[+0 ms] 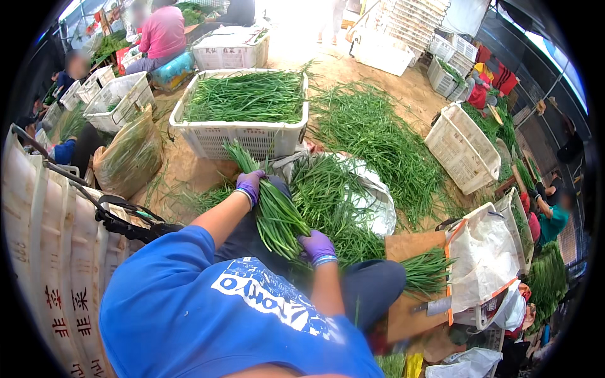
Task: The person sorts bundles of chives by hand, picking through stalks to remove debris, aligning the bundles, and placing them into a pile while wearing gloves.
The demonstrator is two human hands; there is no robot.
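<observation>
Head view: left hand (251, 185) and right hand (317, 246) both closed around one bunch (277, 215); crate (201, 137) already heaped, broad pile (381, 148) nearby left loose.

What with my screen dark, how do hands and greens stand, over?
Left hand grips green bundle, right hand against its near end. Bundle slanted. Loose greens close by, right side; no obstruction seen.

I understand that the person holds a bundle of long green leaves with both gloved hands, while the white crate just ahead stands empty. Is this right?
No: the head view shows the white crate filled with long green leaves, not empty. The left hand and right hand do hold the bundle.
</observation>
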